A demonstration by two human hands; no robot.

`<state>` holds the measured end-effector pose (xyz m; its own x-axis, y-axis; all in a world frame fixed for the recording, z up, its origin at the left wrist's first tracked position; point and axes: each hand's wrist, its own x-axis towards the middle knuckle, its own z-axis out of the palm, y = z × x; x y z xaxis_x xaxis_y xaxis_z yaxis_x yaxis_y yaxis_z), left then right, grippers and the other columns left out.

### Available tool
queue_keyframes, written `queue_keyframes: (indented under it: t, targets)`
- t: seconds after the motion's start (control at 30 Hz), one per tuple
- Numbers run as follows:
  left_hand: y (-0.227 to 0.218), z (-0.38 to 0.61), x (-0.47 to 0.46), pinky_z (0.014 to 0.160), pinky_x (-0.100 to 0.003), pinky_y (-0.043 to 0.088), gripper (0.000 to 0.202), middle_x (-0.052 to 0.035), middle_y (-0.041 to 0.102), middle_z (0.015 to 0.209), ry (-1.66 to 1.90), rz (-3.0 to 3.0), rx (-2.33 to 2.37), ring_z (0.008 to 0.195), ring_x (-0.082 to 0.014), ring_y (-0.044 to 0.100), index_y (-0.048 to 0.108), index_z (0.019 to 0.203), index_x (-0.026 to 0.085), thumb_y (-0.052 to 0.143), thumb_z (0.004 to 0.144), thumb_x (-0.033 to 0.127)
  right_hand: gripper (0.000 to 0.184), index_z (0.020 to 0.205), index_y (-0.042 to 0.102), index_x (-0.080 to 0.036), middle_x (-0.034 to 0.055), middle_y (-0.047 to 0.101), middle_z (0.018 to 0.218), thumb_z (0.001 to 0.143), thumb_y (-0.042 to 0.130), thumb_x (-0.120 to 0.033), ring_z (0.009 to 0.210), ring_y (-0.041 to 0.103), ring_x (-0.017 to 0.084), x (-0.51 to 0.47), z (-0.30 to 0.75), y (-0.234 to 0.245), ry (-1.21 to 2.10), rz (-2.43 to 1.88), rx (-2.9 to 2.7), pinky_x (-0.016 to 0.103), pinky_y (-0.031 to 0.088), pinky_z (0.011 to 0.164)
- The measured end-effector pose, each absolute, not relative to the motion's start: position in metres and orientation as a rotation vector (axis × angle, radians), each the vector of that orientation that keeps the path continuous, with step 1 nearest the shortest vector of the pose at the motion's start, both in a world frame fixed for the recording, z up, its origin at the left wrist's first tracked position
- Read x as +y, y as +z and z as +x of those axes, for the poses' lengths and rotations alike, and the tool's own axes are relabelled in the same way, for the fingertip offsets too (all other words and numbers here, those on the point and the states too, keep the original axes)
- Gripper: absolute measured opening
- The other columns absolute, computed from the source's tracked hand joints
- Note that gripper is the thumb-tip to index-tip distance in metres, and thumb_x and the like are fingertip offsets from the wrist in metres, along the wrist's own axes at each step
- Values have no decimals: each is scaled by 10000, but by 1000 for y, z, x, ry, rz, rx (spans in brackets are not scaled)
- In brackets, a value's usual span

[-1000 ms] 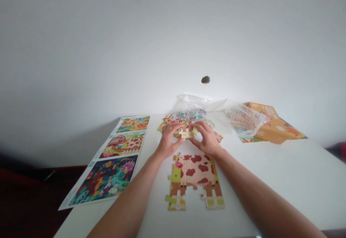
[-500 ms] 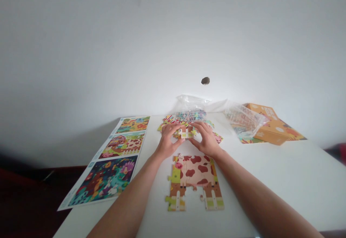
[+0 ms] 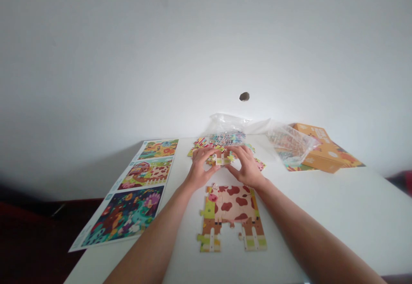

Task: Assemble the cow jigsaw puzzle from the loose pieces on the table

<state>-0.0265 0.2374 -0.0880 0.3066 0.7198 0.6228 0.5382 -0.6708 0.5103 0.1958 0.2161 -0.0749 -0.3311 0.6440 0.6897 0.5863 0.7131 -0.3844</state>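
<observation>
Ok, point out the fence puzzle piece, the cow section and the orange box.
Fence puzzle piece [image 3: 222,160], head view: on its fence print.
Cow section [image 3: 235,210], head view: on the cow's spotted body.
Orange box [image 3: 326,149], head view: on its orange surface.

White surface [image 3: 341,215], three-picture printed sheet [image 3: 135,191] overhanging the edge at nine o'clock, partly joined cow puzzle [image 3: 233,206] at six, loose puzzle pieces [image 3: 201,142] at twelve, clear plastic bag [image 3: 228,135] just beyond them, colourful sheet [image 3: 350,159] beneath orange box [image 3: 323,155] at two.
</observation>
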Motion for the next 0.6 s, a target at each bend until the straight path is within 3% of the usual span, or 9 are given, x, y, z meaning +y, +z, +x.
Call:
queue_keyframes:
  t: [0.2, 0.37, 0.5, 0.6]
  targets:
    - [-86, -26, 237, 1109, -514, 326, 474, -79, 609, 1279, 1314, 2350, 1133, 1243, -294, 509, 604, 1284, 294, 709, 823, 330, 519, 1381, 442, -266, 94, 605, 1264, 892, 617, -272, 1146, 511, 306, 216, 196, -74, 65, -922, -2022, 487, 427, 952]
    - [-87, -25, 235, 1120, -548, 316, 701, -122, 526, 1374, 1268, 2283, 1194, 1311, -334, 434, 513, 1378, 278, 787, 747, 410, 437, 1292, 489, -263, 94, 620, 1210, 888, 641, -328, 1108, 536, 300, 219, 198, -77, 15, -968, -1910, 483, 425, 949]
    - [-88, -22, 224, 1155, -661, 177, 607, -98, 282, 1566, 862, 2464, 1099, 1452, -449, 166, 702, 1115, 303, 863, 589, 560, 369, 1224, 508, -244, 105, 620, 1166, 890, 633, -337, 1104, 539, 296, 222, 200, -79, -48, -1076, -1666, 480, 422, 956]
    - [-83, -17, 211, 1162, -703, 51, 645, -12, 134, 1632, 480, 2578, 941, 1479, -495, -13, 731, 1104, 369, 881, 520, 598, 324, 1175, 519, -238, 94, 628, 1133, 885, 632, -326, 1076, 549, 283, 223, 202, -80, -61, -1109, -1597, 470, 422, 954]
